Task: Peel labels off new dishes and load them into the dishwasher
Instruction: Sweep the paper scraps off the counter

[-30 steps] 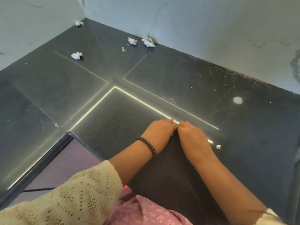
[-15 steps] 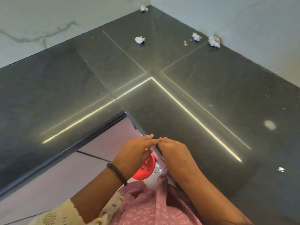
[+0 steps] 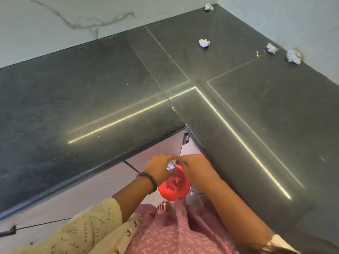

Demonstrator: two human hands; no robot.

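Observation:
My left hand (image 3: 158, 169) and my right hand (image 3: 195, 167) meet just off the counter's inner corner, in front of the cabinet fronts. Between their fingertips is a small crumpled white label (image 3: 171, 164). The left hand's fingers curl round it, and the right hand's fingertips pinch its upper edge. Directly below the hands is a round red container (image 3: 174, 189) with something pinkish-red inside; I cannot tell whether it stands on the floor. No dish and no dishwasher can be made out.
A dark stone L-shaped counter (image 3: 110, 99) fills the view below pale marble walls. Crumpled paper balls (image 3: 204, 43) (image 3: 272, 48) (image 3: 293, 56) lie near the back corner, and another ball (image 3: 209, 6) lies farther back. Ribbed cabinet fronts (image 3: 156, 153) stand under the counter edge. A bare foot (image 3: 162, 208) shows below.
The hands have come back off the countertop to just past its inner corner and now hold the label over the red container. The view has swung to the left.

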